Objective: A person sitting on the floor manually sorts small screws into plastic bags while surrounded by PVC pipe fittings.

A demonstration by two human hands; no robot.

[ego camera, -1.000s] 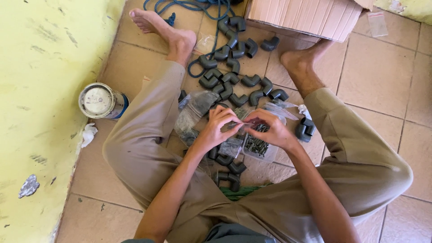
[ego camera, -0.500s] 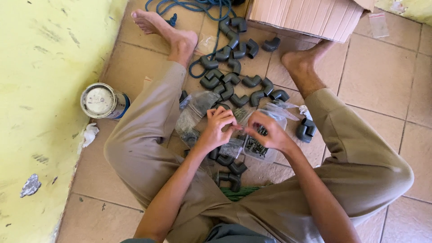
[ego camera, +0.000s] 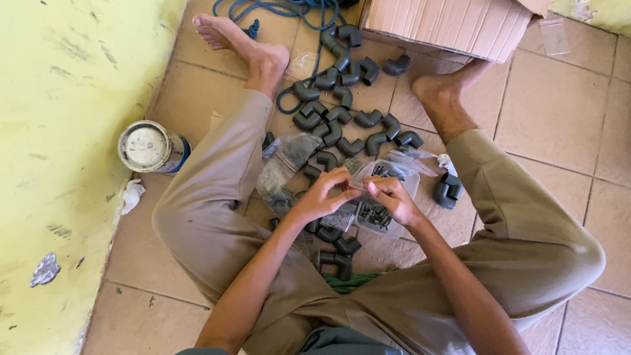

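I sit on a tiled floor with my legs spread. My left hand (ego camera: 323,196) and my right hand (ego camera: 389,197) meet over a clear plastic bag (ego camera: 381,197) filled with small dark screws. Both hands pinch the bag's top edge, fingertips nearly touching. Several grey plastic elbow pipe fittings (ego camera: 342,115) lie scattered on the floor between my feet, and a few more (ego camera: 334,244) rest just under my hands. Another clear bag (ego camera: 284,167) lies beside my left knee.
A cardboard box (ego camera: 447,26) stands at the top by my right foot. Blue rope (ego camera: 276,10) coils at the top. A round tin can (ego camera: 146,147) sits by the yellow wall (ego camera: 59,131) on the left. Two fittings (ego camera: 447,190) lie near my right knee.
My hands have shifted slightly to the right over the screw bag, and my fingers have drawn closer together on its top edge.
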